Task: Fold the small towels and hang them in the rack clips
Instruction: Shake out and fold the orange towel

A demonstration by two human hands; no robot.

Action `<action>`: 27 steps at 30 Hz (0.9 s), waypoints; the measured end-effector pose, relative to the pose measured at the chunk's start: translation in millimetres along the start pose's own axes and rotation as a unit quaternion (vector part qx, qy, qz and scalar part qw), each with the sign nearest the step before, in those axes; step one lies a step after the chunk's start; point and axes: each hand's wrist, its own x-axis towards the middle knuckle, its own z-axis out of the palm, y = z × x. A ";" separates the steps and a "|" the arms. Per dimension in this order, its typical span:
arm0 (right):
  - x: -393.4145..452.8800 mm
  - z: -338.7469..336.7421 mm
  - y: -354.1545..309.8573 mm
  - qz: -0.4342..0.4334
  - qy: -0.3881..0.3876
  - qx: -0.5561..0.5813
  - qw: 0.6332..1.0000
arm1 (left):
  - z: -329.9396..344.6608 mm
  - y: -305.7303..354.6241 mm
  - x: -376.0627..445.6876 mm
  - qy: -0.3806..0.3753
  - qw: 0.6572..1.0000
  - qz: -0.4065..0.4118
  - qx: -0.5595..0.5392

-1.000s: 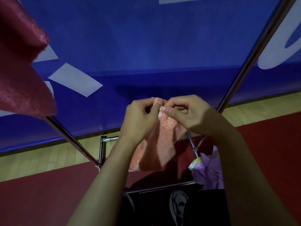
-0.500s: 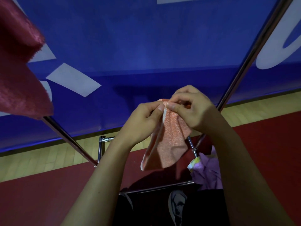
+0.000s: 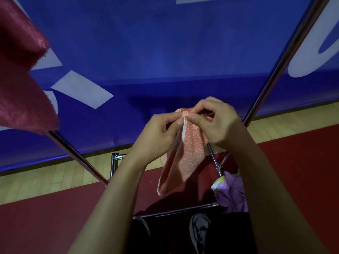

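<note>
Pinching the top edge of a small orange towel [image 3: 185,154] with both hands raised between the slanting metal rack poles [image 3: 286,61]. Left hand [image 3: 157,132] clamping fingers and thumb on the left of the fold; right hand [image 3: 214,121] curling fingers tight on the right. Letting the folded cloth hang down below the knuckles. Showing a dark red towel [image 3: 22,85] hanging at upper left, purple cloth [image 3: 233,195] lower right.
</note>
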 end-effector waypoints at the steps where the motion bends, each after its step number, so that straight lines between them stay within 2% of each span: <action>1: 0.0 0.5 0.7 0.004 -0.002 0.006 1.000 | 0.0 0.4 -0.5 -0.001 1.000 0.001 -0.001; 14: -0.9 2.5 -5.6 0.046 -0.014 0.055 0.997 | 0.5 1.6 -1.3 -0.017 0.999 -0.027 -0.027; 19: 0.6 1.7 -2.0 0.047 -0.066 0.052 0.995 | 1.8 1.8 -1.8 -0.016 0.999 -0.029 -0.003; 25: 2.0 -3.9 5.9 0.038 -0.069 -0.003 0.997 | 0.0 -4.8 0.5 0.074 0.996 -0.029 0.028; 27: 0.8 -2.9 7.0 0.026 -0.085 -0.029 0.996 | 1.7 -6.3 0.8 0.081 0.996 -0.013 0.041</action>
